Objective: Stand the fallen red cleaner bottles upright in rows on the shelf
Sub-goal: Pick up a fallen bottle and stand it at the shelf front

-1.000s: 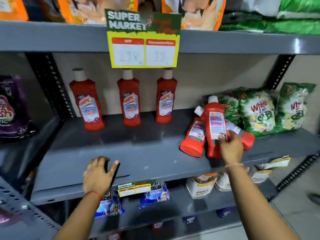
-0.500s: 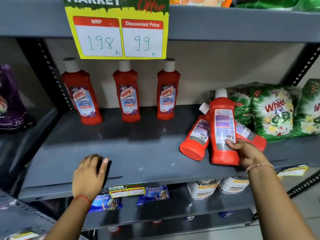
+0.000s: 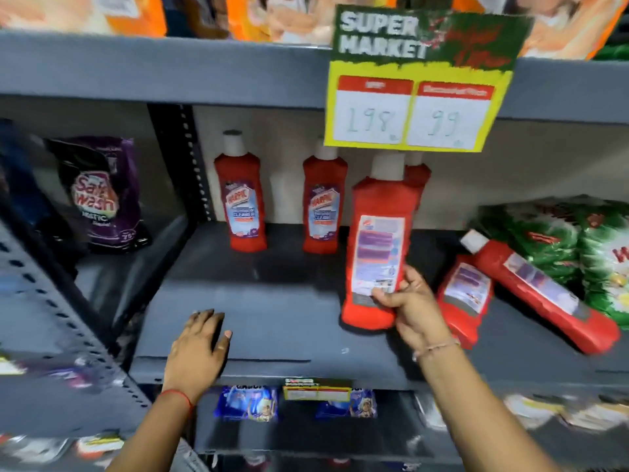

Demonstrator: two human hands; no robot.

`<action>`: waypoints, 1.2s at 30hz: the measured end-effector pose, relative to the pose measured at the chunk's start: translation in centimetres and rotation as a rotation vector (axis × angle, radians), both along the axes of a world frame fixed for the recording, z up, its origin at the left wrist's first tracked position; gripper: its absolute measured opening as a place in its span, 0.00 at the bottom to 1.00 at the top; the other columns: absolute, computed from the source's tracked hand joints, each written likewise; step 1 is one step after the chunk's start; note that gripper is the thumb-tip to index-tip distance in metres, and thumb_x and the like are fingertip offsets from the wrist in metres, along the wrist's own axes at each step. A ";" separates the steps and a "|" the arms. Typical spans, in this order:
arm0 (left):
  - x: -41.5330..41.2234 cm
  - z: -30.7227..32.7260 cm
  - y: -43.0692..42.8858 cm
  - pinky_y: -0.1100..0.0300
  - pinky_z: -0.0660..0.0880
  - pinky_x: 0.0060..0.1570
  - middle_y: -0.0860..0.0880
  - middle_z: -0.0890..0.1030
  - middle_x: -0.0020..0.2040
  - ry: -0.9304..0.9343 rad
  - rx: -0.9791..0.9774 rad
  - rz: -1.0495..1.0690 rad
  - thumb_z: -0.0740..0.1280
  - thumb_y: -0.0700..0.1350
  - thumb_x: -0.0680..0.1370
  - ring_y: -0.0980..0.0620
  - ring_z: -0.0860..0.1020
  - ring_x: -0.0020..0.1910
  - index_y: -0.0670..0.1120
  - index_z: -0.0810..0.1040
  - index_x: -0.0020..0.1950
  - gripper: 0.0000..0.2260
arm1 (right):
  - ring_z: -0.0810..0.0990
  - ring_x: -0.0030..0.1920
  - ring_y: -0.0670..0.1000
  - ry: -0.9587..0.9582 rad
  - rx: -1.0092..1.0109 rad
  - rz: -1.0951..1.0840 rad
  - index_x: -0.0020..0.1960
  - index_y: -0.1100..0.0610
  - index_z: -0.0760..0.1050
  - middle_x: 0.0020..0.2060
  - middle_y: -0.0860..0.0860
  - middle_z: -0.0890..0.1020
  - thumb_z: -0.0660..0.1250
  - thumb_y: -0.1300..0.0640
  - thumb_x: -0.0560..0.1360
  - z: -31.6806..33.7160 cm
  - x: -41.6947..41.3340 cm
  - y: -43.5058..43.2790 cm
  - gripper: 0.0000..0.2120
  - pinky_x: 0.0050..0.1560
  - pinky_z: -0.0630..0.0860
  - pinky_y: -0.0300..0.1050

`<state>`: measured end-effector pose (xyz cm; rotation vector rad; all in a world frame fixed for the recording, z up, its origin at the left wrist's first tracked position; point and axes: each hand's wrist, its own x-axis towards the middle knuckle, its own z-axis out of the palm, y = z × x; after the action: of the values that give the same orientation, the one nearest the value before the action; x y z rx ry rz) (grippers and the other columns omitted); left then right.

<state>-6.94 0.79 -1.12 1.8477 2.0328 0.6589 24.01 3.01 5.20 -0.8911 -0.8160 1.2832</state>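
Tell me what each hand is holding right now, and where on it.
The right hand grips a red cleaner bottle by its lower body, near the base, back label facing the camera. The left hand holds nothing; it rests flat on the shelf.

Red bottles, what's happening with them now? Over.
Right hand gripping one red bottle upright, back label facing out. Left hand flat on shelf edge. Two fallen bottles lie right. Front row clear.

- Three bottles stand at the far edge of the shelf: far-left bottle, middle bottle, hidden bottle.
- The held bottle stands upright before the hidden one, in the right hand.
- Two fallen bottles lie to the right — leaning on packets.
- The left hand rests on the shelf's near edge.
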 end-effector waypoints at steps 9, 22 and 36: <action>-6.1 -0.1 2.3 0.53 0.52 0.75 0.44 0.59 0.75 0.109 -0.058 -0.058 0.42 0.60 0.70 0.45 0.53 0.76 0.43 0.58 0.72 0.35 | 0.82 0.35 0.41 -0.105 -0.018 0.094 0.45 0.54 0.71 0.31 0.41 0.85 0.68 0.80 0.59 -3.5 -15.0 6.7 0.26 0.39 0.80 0.38; -5.9 -0.8 2.4 0.56 0.49 0.76 0.49 0.58 0.76 0.149 -0.022 -0.024 0.35 0.60 0.65 0.50 0.51 0.76 0.47 0.56 0.73 0.39 | 0.82 0.44 0.45 -0.145 -0.021 0.158 0.48 0.49 0.72 0.41 0.43 0.84 0.82 0.55 0.46 -4.7 -18.9 9.4 0.33 0.52 0.80 0.48; -5.6 -0.2 2.1 0.57 0.46 0.75 0.50 0.53 0.77 0.161 -0.050 -0.006 0.31 0.60 0.63 0.51 0.47 0.77 0.48 0.52 0.74 0.41 | 0.67 0.60 0.64 -0.976 -0.214 -0.502 0.69 0.61 0.58 0.59 0.63 0.70 0.77 0.38 0.51 -4.3 -25.1 5.9 0.55 0.61 0.65 0.58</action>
<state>-12.50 2.92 -1.30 1.9330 2.1217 0.4667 -1.09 8.93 0.87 -1.8158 -1.0977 0.4428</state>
